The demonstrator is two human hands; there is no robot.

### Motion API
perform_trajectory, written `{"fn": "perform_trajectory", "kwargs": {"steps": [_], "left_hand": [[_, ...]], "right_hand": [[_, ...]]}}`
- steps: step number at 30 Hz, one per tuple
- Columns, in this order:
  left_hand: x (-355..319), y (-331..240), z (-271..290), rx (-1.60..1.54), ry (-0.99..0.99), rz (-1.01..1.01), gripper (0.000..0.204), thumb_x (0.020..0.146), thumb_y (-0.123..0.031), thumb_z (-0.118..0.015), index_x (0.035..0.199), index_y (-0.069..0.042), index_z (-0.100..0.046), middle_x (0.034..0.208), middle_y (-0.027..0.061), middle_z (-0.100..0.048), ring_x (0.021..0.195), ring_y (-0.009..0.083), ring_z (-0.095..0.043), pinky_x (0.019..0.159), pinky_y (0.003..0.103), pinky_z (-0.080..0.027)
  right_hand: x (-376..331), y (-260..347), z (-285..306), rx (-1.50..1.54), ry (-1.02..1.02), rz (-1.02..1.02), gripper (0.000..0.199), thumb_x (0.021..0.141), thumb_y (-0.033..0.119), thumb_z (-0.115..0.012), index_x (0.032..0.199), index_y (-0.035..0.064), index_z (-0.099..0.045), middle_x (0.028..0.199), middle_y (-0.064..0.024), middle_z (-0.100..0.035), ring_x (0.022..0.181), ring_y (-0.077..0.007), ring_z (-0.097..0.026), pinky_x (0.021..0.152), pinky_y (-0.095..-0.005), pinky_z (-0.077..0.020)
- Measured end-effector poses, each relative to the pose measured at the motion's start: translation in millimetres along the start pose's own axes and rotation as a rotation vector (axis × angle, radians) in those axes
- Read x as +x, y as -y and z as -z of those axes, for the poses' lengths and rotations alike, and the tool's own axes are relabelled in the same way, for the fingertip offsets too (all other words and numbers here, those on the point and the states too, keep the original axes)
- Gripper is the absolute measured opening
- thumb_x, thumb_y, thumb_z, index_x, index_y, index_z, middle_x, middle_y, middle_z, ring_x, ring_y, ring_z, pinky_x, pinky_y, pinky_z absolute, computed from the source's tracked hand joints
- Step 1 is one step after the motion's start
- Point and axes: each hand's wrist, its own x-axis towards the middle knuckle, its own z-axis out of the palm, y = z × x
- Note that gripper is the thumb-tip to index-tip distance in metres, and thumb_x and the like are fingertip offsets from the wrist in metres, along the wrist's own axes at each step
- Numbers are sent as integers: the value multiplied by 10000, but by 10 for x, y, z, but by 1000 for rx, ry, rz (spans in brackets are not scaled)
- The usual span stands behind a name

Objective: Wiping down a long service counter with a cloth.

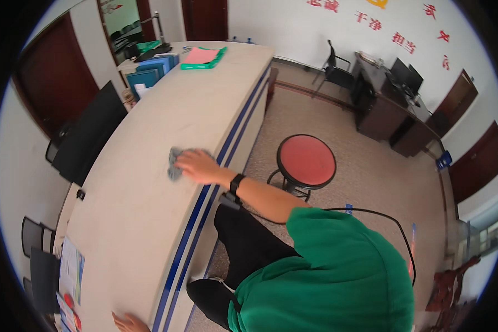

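Note:
A grey cloth (175, 165) lies on the pale top of a long curved counter (144, 205). My right hand (198, 166) presses on it near the counter's right edge, its fingers closed over the cloth. A black band with a small device (233, 191) is strapped to that wrist, and a black cable runs along the arm. At the lower edge of the view my left hand (130, 322) rests on the counter, fingers stretched out, holding nothing. Its wrist and forearm are out of view.
A pink sheet on a green packet (203, 57) lies at the counter's far end, beside blue folders (156, 69). A black monitor (88, 133) stands along the left side. A red round stool (306, 160) stands right of the counter. Papers (72, 271) lie lower left.

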Motion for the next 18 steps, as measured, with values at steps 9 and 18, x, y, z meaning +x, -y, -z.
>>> {"fn": "perform_trajectory", "kwargs": {"steps": [9,18], "left_hand": [[251,-73,115,25,86,273,619,1083,-513,-307,1385,-10,-506,1245,253,-563,1149,447,-541,949,582,-440],[1352,-2518,-349,-646,321,-133,445,1095,-302,-461,1473,-66,-465,1348,226,-545,1201,376,-565,1028,479,-458]], "right_hand": [[581,-961,151,-32,-41,-317,532,1058,409,-472,1529,164,-452,1605,-60,-406,1540,-296,-237,1231,-600,-137],[735,-1232,-24,-92,-174,-332,559,1034,453,-493,1496,139,-493,1582,-81,-434,1511,-326,-295,1212,-631,-168]]}}
